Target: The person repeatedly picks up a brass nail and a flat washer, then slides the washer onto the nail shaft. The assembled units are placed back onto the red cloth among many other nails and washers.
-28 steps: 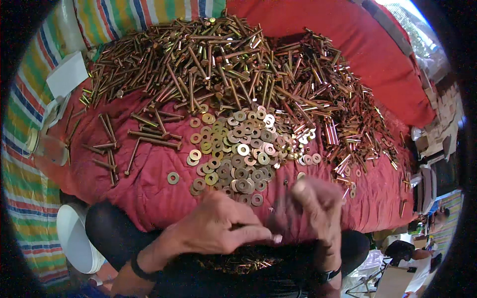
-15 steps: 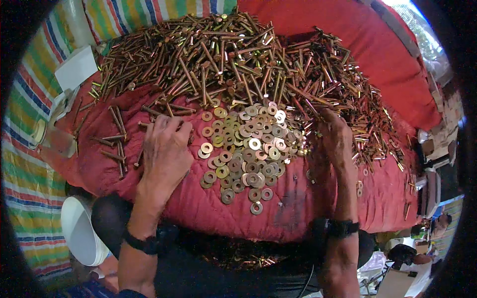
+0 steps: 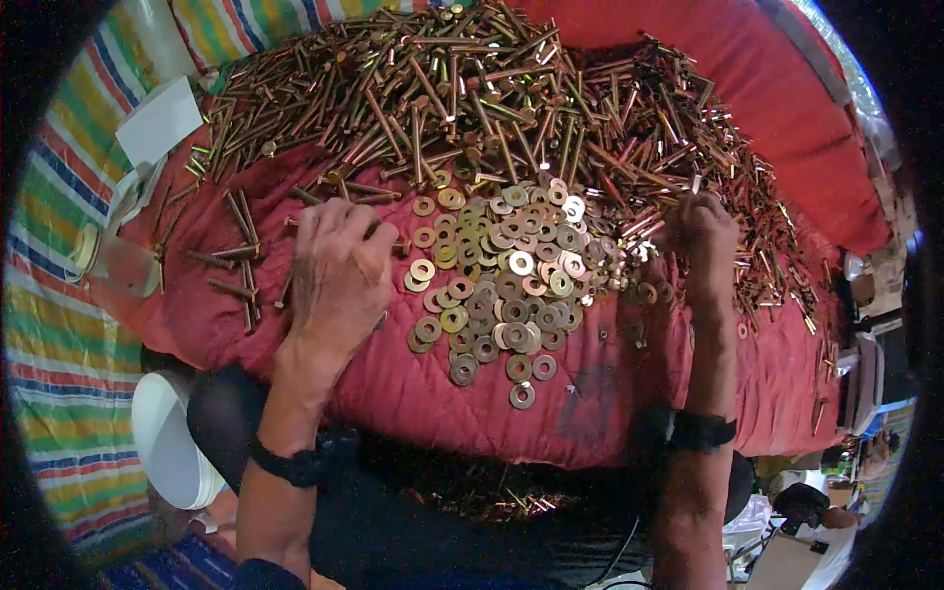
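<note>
Loose bolts (image 3: 239,214) lie on the red cloth (image 3: 423,408), left of and below the main heap (image 3: 417,147); a few sit right at the left hand (image 3: 344,251). That hand is palm down, fingers curled over them. Its fingertips are hidden, so I cannot tell whether it grips one; a bolt end shows just beyond the fingers.

Right hand (image 3: 706,231) is at the edge of the pile of thin metal pieces (image 3: 762,202), fingertips drawn together. A short bright piece (image 3: 695,184) shows at the tips; whether it is pinched there or lies behind them, I cannot tell.

Picking looks like the step in hand. Judgement: take one bolt by the shank, near the head, and lift it straight up, since crossed shanks likely drag neighbours along. On the right, a light fingertip pinch should separate one piece better than a rake.

Between the hands, washers (image 3: 506,280) overlap in a spread heap, small fittings (image 3: 621,265) along its right edge. Best keep both wrists high here; low sleeves or wristbands (image 3: 703,431) could scatter flat stock.

Farther out: white bucket (image 3: 162,433) lower left, white box (image 3: 160,120) upper left.
</note>
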`<state>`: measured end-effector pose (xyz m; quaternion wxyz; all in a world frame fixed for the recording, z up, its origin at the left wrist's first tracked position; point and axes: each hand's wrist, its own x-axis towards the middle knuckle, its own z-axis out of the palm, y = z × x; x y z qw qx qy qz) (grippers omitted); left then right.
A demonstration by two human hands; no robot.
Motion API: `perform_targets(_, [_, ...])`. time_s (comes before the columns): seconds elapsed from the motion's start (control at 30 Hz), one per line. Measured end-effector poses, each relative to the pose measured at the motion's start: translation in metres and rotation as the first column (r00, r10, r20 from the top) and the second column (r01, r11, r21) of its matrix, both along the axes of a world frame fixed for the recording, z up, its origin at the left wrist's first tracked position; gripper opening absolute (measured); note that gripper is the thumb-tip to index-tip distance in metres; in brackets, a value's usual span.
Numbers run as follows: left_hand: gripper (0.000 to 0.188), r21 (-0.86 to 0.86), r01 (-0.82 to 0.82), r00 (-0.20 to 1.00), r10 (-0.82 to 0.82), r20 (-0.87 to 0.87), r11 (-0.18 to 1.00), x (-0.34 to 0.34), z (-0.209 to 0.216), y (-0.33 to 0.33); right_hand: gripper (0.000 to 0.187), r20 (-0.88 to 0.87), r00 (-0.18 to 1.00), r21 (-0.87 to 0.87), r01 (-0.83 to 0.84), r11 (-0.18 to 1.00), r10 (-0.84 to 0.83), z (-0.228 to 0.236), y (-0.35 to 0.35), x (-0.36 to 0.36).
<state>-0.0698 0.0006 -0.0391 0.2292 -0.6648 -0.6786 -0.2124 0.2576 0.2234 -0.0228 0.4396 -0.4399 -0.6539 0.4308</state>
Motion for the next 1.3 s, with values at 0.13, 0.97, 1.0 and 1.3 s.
perform_targets(0.13, [0.008,-0.021,0.021,0.999,-0.021,-0.034,1.0,-0.003,0.0,0.003,0.011,-0.529,0.847,-0.347,-0.271,0.898,0.051,0.029,-0.029,-0.01])
perform_targets(0.97, [0.022,-0.045,0.465,-0.302,0.206,0.931,0.884,0.081,0.035,-0.024,0.02,0.289,0.901,-0.069,-0.316,0.946,0.322,-0.009,-0.165,-0.016])
perform_targets(1.0, [0.02,-0.079,0.516,-0.216,0.218,0.952,0.853,0.083,0.034,-0.025,0.021,0.2,0.931,-0.207,-0.265,0.942,0.306,-0.006,-0.164,-0.013])
perform_targets(1.3, [0.019,-0.111,0.466,0.261,-0.017,0.965,0.878,0.111,0.016,-0.029,0.013,0.04,0.978,-0.258,-0.186,0.948,0.203,-0.003,-0.164,-0.015])
